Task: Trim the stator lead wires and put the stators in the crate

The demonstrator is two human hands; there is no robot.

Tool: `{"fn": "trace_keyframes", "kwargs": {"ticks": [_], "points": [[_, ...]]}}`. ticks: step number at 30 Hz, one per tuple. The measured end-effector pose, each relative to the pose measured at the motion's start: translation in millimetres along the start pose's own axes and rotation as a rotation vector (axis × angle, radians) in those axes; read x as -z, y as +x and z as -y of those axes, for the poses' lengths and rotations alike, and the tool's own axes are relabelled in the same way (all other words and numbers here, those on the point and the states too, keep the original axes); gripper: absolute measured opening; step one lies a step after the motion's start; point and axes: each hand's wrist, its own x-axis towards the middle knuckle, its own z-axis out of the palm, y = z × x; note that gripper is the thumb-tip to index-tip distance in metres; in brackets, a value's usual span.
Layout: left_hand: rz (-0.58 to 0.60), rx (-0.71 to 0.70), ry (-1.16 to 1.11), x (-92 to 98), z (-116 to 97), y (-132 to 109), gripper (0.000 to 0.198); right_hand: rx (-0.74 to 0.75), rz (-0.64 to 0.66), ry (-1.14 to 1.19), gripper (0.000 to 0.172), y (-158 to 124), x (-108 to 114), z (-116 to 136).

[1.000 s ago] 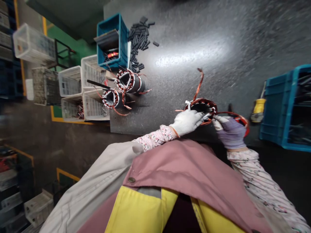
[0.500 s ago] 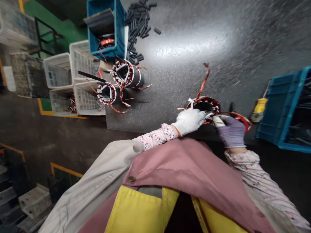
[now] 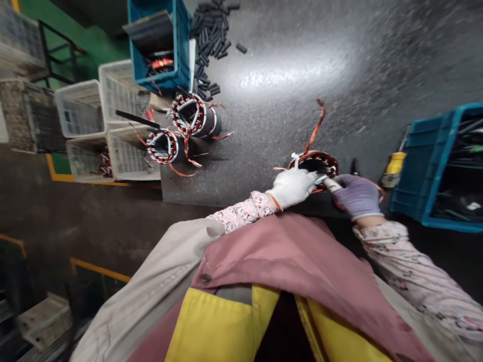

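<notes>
A wound motor stator (image 3: 334, 160) with copper windings and white lacing stands near the front edge of the metal table. A braided copper lead (image 3: 316, 128) sticks up from its far side, and a white tie (image 3: 296, 160) shows on its left rim. My left hand (image 3: 293, 188), in a white glove, is closed at the stator's near rim. My right hand (image 3: 356, 195), in a purple glove with pale fingertips, pinches a thin white strip (image 3: 320, 179) at that rim. Under the right hand lies a red item, partly hidden; a dark pointed tip (image 3: 354, 166) shows beyond it.
Two more stators (image 3: 206, 119) (image 3: 162, 147) stand at the left, below a blue bin (image 3: 183, 60) and a pile of black tubes (image 3: 211, 32). White baskets (image 3: 132, 161) adjoin the table's left edge. At right are a yellow-handled screwdriver (image 3: 395, 163) and a blue crate (image 3: 411, 171).
My right hand has shifted left and turned, its fingertips closer to my left fingers. It now covers most of the copper and red strands beside it. The whole view has slid slightly left.
</notes>
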Motion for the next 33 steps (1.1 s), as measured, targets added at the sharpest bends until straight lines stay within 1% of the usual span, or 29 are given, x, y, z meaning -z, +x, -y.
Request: {"fn": "trace_keyframes", "kwargs": {"ticks": [2,3,7,13,17,20,23,25,27,33], "points": [[0.003,0.007,-0.014,-1.2,0,1,0.04,0.011,-0.091,0.09,0.028,-8,-6,-5],[0.007,0.007,-0.018,-1.6,0,1,0.04,0.015,-0.117,0.111,0.031,-11,-9,-6],[0.01,0.002,-0.027,-1.2,-1,1,0.041,0.013,-0.159,0.134,0.035,-15,-14,-7],[0.013,-0.008,-0.02,1.4,-1,0,0.04,-0.008,-0.145,0.169,0.032,-11,-9,1],[0.018,-0.008,-0.02,1.4,-1,0,0.04,-0.069,-0.099,0.185,0.024,-14,-8,2],[0.018,-0.008,-0.019,0.6,0,0,0.039,-0.107,-0.069,0.231,0.025,-18,-11,1],[0.012,-0.012,-0.014,-0.6,0,0,0.039,-0.13,-0.127,0.243,0.029,-20,-16,1],[0.009,-0.012,-0.019,-1.3,0,1,0.039,-0.154,-0.178,0.246,0.029,-20,-19,-1],[0.008,-0.015,-0.025,-1.7,0,1,0.039,-0.172,-0.19,0.275,0.026,-20,-19,-2],[0.018,-0.015,-0.013,-1.5,1,2,0.039,-0.176,-0.106,0.453,0.022,-29,-15,3]]}}
